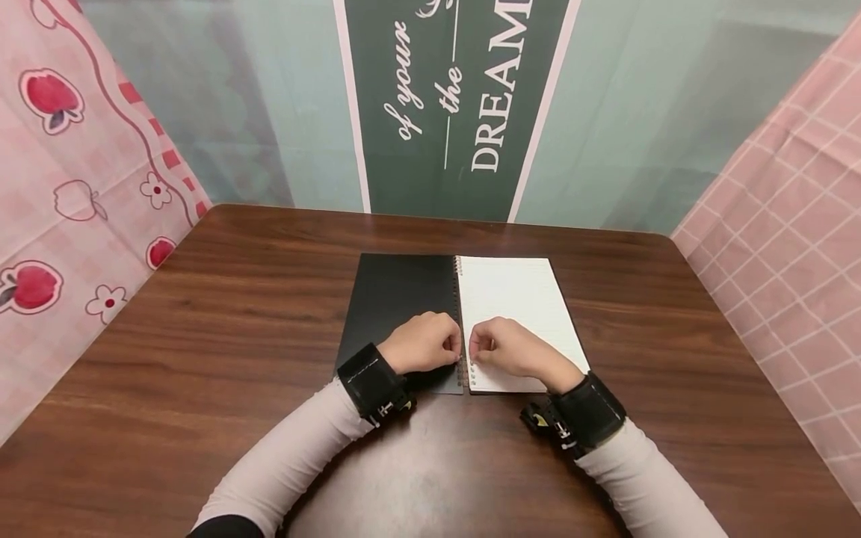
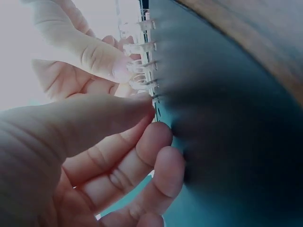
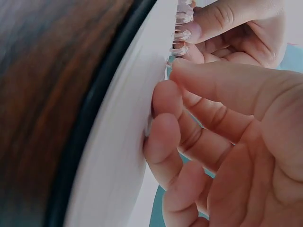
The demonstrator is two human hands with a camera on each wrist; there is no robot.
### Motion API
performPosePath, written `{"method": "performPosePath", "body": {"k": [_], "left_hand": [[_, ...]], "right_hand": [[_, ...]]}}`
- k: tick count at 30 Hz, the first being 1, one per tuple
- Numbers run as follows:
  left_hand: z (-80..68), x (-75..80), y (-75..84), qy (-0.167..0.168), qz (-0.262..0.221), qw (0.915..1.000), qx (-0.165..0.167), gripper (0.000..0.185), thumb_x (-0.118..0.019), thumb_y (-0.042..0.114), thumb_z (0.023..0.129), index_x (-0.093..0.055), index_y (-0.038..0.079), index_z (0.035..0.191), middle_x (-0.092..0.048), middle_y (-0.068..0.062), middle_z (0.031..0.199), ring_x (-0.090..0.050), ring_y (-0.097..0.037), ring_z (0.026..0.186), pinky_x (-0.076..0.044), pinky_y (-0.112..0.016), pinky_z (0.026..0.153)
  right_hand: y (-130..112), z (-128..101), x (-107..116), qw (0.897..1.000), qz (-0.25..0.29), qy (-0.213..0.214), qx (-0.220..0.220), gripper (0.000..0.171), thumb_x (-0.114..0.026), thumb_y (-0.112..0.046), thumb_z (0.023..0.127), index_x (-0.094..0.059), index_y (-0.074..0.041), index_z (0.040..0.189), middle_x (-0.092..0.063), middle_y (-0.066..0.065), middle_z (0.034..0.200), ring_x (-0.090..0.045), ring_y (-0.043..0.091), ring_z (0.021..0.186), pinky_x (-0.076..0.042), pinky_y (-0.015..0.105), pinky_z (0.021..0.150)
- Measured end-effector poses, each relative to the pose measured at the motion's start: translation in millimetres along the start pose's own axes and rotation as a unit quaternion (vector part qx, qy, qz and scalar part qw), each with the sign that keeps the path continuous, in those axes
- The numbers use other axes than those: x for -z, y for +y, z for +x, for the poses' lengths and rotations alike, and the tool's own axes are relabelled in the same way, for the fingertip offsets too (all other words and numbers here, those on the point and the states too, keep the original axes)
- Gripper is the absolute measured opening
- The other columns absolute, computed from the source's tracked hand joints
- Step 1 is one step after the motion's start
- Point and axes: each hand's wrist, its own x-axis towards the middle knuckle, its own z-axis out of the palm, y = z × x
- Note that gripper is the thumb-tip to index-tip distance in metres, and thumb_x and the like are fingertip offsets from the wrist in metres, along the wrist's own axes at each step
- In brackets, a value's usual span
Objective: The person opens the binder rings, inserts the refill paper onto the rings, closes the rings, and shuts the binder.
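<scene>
A dark wooden table holds an open ring-bound notebook lying flat. Your left hand and right hand, fingers curled, pinch its clear binder rings at the near spine, steadying both sides.

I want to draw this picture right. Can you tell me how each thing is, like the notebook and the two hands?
notebook: open flat on the table, lined white page up on the right.
black cover: folded out to the left, lying flat.
ring binding: clear plastic rings, whether shut or open cannot be told.
left hand: fingers curled, pinching at the rings.
right hand: fingers curled, pinching at the rings.
table: dark wood, bearing the notebook.
</scene>
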Motion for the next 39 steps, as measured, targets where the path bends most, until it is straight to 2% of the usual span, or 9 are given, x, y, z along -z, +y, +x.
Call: {"method": "performPosePath", "body": {"k": [6, 21, 29, 34, 37, 39], "left_hand": [[2.6, -2.0, -0.5, 0.006, 0.001, 1.0, -0.001, 0.015, -0.07, 0.01, 0.086, -0.071, 0.018, 0.074, -0.063, 0.008, 0.069, -0.056, -0.007, 0.065, -0.045, -0.023, 0.06], [5.9, -4.5, 0.9, 0.013, 0.003, 0.9999, 0.007, 0.015, -0.072, 0.011, 0.085, -0.07, 0.019, 0.072, -0.062, 0.008, 0.07, -0.056, -0.007, 0.067, -0.044, -0.024, 0.059], [4.2, -5.8, -0.8, 0.017, 0.002, 0.9998, 0.007, 0.014, -0.072, 0.011, 0.085, -0.071, 0.02, 0.074, -0.062, 0.009, 0.07, -0.056, -0.007, 0.066, -0.044, -0.024, 0.059], [1.2, -2.5, -1.7, 0.002, -0.006, 1.0, 0.006, 0.011, -0.071, 0.016, 0.087, -0.071, 0.02, 0.078, -0.062, 0.009, 0.07, -0.056, -0.007, 0.066, -0.044, -0.023, 0.06], [-2.0, 1.3, -2.4, -0.022, -0.007, 0.9997, 0.004, 0.006, -0.074, 0.02, 0.087, -0.072, 0.019, 0.082, -0.062, 0.008, 0.069, -0.056, -0.007, 0.065, -0.045, -0.023, 0.06], [-4.4, 3.8, -2.2, -0.041, -0.002, 0.9992, 0.003, 0.009, -0.077, 0.024, 0.085, -0.072, 0.018, 0.086, -0.062, 0.008, 0.07, -0.056, -0.007, 0.065, -0.045, -0.024, 0.061]], "right_hand": [[0.2, 1.0, -0.5, 1.0, 0.003, -0.003, -0.006, 0.014, -0.062, 0.005, 0.082, -0.065, -0.008, 0.077, -0.06, -0.001, 0.07, -0.05, 0.008, 0.066, -0.04, 0.022, 0.062], [-0.3, 1.4, -0.9, 1.0, 0.002, 0.014, 0.018, 0.014, -0.063, 0.006, 0.082, -0.066, -0.007, 0.078, -0.061, -0.001, 0.068, -0.051, 0.005, 0.065, -0.042, 0.022, 0.063], [0.8, 2.5, -2.4, 1.0, 0.006, 0.01, 0.022, 0.013, -0.063, 0.006, 0.082, -0.066, -0.006, 0.078, -0.062, -0.001, 0.071, -0.052, 0.006, 0.068, -0.043, 0.022, 0.065], [4.4, -0.8, 1.6, 1.0, 0.014, -0.016, 0.021, 0.01, -0.065, 0.004, 0.083, -0.065, -0.006, 0.082, -0.061, 0.0, 0.073, -0.051, 0.006, 0.068, -0.042, 0.022, 0.064], [5.1, -5.1, 6.0, 0.999, 0.017, -0.049, 0.014, 0.009, -0.068, -0.001, 0.085, -0.064, -0.006, 0.09, -0.057, -0.001, 0.072, -0.05, 0.007, 0.066, -0.041, 0.022, 0.062], [4.1, -8.1, 8.8, 0.997, 0.021, -0.07, 0.01, 0.015, -0.072, -0.006, 0.085, -0.062, -0.006, 0.096, -0.056, -0.001, 0.071, -0.05, 0.007, 0.064, -0.042, 0.022, 0.062]]}}
